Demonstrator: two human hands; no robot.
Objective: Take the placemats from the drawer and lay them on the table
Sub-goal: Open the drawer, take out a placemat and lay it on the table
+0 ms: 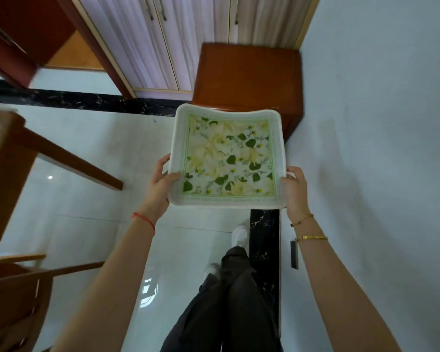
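I hold a square placemat [229, 158], white-bordered with a green and yellow leaf-and-flower print, flat in front of me above the floor. My left hand [161, 184] grips its near left edge, thumb on top. My right hand [294, 190] grips its near right corner. The mat sags slightly in the middle of its far edge. Whether more mats lie under it I cannot tell. A reddish-brown wooden cabinet [249, 77] stands just beyond the mat against the wall; no open drawer shows. The corner of a wooden table [0, 138] is at the left.
A white wall [379, 148] runs close along my right. A wardrobe with pale doors [163, 41] stands at the back. A wooden chair [18, 288] is at lower left. Glossy white floor tiles [92, 194] with black strips lie below, my legs and white shoes on them.
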